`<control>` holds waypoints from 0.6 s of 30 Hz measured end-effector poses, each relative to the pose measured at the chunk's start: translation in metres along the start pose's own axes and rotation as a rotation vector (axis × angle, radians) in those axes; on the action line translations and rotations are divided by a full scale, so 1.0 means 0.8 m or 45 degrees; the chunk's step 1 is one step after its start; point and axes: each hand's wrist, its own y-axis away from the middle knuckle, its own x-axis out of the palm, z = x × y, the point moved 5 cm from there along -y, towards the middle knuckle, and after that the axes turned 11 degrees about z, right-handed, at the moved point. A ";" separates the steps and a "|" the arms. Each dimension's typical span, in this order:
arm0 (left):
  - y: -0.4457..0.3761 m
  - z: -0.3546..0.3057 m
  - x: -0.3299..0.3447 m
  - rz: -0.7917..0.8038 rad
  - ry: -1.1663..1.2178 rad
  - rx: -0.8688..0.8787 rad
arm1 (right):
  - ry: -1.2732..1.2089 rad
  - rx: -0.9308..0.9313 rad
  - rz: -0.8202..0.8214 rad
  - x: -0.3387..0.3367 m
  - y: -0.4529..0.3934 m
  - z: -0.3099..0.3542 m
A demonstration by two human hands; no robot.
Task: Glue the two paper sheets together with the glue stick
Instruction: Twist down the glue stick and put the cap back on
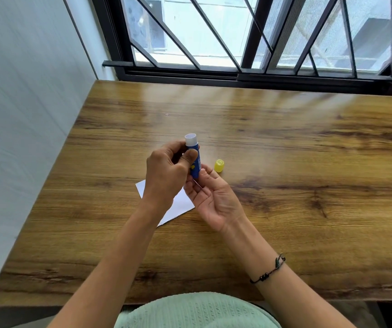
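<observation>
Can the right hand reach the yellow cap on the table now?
Probably yes: the yellow cap stands just beyond the right hand, with bare table between, though its fingers are at the glue stick.

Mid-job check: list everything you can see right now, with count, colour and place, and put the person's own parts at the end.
glue stick: one, blue body with white open top, held upright above the table in both hands
cap: one, yellow, on the table just right of the glue stick, off the stick
paper: white, on the table under the hands; number of sheets cannot be told
table: one, brown wood grain, filling the view
window: dark frame with bars, behind the table
bracelet: one, black, on the right wrist
left hand: grips the stick's body
right hand: at the stick's base
</observation>
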 end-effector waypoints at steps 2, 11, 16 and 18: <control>0.000 0.001 0.000 -0.009 -0.013 0.000 | -0.046 0.025 -0.003 0.001 0.001 -0.002; 0.000 0.002 0.001 -0.003 -0.024 -0.019 | 0.032 0.046 -0.059 -0.002 0.001 0.000; -0.001 0.003 0.000 -0.007 -0.028 -0.026 | 0.003 0.033 -0.043 -0.001 0.002 -0.002; -0.001 0.003 0.000 -0.011 -0.032 -0.023 | -0.008 0.124 -0.070 -0.002 0.003 -0.007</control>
